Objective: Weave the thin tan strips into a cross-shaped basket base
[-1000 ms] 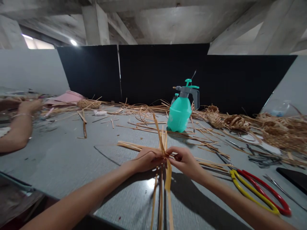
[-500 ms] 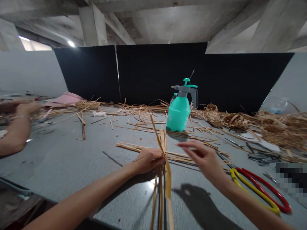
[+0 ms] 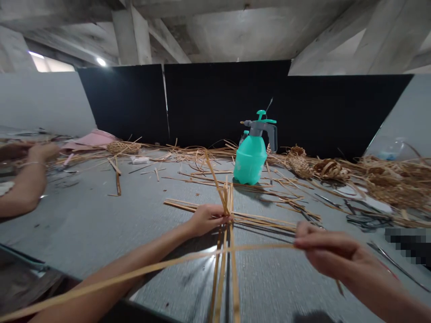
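Note:
My left hand [image 3: 209,220] is closed in a pinch on a cross of thin bamboo strips [image 3: 262,220]. Some of these strips run left and right under the hand, others run toward the table's front edge, and one tilts upward. On the right, my right hand [image 3: 330,249] has its fingertips shut on a long, thin bamboo strip [image 3: 262,247]. That strip stretches across to the left, passing over my left forearm to the lower left corner. The end of the strip inside the right fingers is hidden.
A teal spray bottle [image 3: 250,159] stands behind the cross. Loose strips and small woven baskets [image 3: 332,169] lie along the back and right. Scissors [image 3: 399,265] are at the right. Another person's arm [image 3: 27,186] is at the left, near a pink sheet [image 3: 90,140].
My right hand has moved right and nearer, now holding a long strip drawn across the front. It covers most of the red- and yellow-handled tool. My left hand keeps its grip at the cross.

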The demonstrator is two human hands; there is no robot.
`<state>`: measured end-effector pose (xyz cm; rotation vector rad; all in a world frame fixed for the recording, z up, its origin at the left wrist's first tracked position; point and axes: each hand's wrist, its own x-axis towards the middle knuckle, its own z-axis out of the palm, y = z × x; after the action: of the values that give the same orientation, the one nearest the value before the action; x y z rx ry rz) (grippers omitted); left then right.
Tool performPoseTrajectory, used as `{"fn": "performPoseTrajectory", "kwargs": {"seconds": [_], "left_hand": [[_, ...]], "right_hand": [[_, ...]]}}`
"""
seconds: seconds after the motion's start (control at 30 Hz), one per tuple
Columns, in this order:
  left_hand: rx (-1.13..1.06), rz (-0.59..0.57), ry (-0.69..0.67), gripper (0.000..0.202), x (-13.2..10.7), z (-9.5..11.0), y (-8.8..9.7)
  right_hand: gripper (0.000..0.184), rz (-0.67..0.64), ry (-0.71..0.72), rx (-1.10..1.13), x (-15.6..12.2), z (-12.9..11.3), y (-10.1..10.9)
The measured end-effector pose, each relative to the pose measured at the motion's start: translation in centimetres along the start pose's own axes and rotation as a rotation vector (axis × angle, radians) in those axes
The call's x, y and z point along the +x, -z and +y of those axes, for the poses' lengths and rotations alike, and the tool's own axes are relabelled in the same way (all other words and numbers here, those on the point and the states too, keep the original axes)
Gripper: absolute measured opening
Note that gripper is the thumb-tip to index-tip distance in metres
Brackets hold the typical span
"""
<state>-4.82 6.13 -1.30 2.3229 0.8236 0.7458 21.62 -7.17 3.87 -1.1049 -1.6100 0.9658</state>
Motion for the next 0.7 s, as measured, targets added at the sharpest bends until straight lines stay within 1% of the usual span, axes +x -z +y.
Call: {"fn": "performPoseTrajectory", "kwargs": {"seconds": [0.07,0.1,0.13,0.2,0.27,0.33,0.4,0.47,0.53,0.6,0.7], "left_hand": [[-0.053,-0.018,-0.011,0.033,0.1,-0.1,0.2],[-0.072,-0.029,-0.018,0.034,0.1,-0.1,0.3],[-0.081,-0.040,-0.025,0.034,0.1,-0.1,0.4],[-0.085,-0.060,-0.028,0.036,0.1,0.0,0.6],[-0.088,-0.070,-0.020,0.038,0.1,0.1,0.7],[-0.089,-0.073,-0.016,0.039,0.0,0.2,0.8],[-0.077,-0.092,-0.041,0.037,0.0,0.3,0.9],[-0.058,-0.112,-0.102,0.034,-0.1,0.3,0.9],[-0.024,-0.117,-0.171,0.032,-0.2,0.3,0.9],[0.042,-0.110,-0.212,0.030,-0.3,0.4,0.9],[0.157,-0.107,-0.214,0.028,-0.5,0.7,0.8]], "right_hand": [[0.022,-0.162,0.028,-0.181,0.6,0.6,-0.4],[0.024,-0.217,0.038,-0.274,1.0,0.9,-0.3],[0.026,-0.240,0.045,-0.373,1.3,1.4,0.1],[0.028,-0.246,0.039,-0.546,1.9,2.3,1.4],[0.028,-0.237,0.051,-0.671,2.5,3.3,2.7],[0.027,-0.238,0.108,-0.762,2.9,3.9,3.7],[0.027,-0.222,0.190,-0.854,3.4,4.3,4.0],[0.026,-0.192,0.259,-0.968,3.9,4.5,3.5],[0.024,-0.194,0.336,-1.060,4.3,4.4,2.2],[0.022,-0.209,0.434,-1.092,4.4,4.2,0.3],[0.022,-0.195,0.557,-1.128,4.2,4.1,-3.0]]}}
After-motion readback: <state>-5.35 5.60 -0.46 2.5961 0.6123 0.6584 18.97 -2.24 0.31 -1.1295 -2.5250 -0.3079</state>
